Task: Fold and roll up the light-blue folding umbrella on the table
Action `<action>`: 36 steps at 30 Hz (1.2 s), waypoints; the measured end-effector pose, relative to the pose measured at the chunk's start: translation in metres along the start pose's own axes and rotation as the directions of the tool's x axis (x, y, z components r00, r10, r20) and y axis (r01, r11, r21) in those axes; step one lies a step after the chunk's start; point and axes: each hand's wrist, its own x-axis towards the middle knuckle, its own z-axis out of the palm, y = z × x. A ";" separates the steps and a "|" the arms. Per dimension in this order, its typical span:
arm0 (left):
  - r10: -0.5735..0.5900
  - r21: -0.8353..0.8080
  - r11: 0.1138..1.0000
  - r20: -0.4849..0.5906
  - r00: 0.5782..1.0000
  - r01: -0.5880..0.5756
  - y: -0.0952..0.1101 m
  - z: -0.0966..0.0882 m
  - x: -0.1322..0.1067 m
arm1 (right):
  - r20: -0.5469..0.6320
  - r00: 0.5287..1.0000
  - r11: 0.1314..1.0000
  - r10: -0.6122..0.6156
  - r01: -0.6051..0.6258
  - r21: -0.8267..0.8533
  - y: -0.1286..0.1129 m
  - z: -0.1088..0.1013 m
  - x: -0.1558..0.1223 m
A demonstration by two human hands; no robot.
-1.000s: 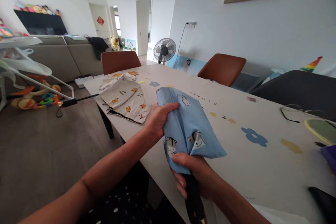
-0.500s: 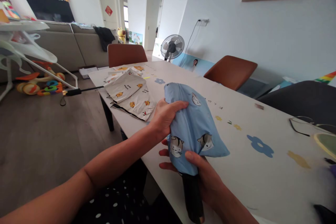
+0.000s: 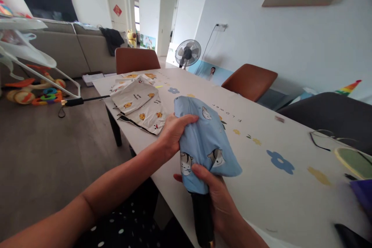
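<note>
- Head view: the left hand [image 3: 176,133] is clamped on the blue umbrella [image 3: 200,139], thumb laid across the fabric, the other fingers mostly hidden behind it.
- The right hand [image 3: 216,192] grips the lower end, thumb pressed on the cloth just above the black handle [image 3: 202,217]; its fingers wrap underneath, and a fingertip shows past the left edge.
- Held between both hands, the blue umbrella is tilted over the near side of the table [image 3: 247,197], handle toward the person. Its cloth is bunched along the left; on the right a loose panel flares to a corner.
- The step in hand looks like gathering the folds around the shaft. From here, the next move would call for a firm lower grip while that loose panel is smoothed and wrapped round.
- Beyond the left hand, the cream umbrella [image 3: 138,104] lies loosely folded on the table, its handle [image 3: 72,102] sticking out past the edge.
- On the far right, well apart from the hands, lie glasses [image 3: 319,139] and a green round thing [image 3: 353,161] I cannot identify.
- Further off stand brown chairs [image 3: 250,82] and a fan [image 3: 188,52].
</note>
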 end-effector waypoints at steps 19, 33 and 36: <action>-0.052 -0.046 0.997 0.063 0.997 0.055 -0.004 -0.007 -0.002 | 0.413 0.908 0.996 0.065 -0.082 0.023 0.003 -0.011 0.006; -0.151 -0.041 0.988 0.013 0.988 0.152 0.003 -0.017 0.026 | 0.248 0.959 0.955 0.139 -0.064 -0.289 0.008 -0.009 0.005; -0.158 -0.053 0.987 -0.062 0.986 0.155 0.009 -0.020 0.040 | 0.236 0.963 0.951 0.130 -0.054 -0.305 0.012 -0.007 0.005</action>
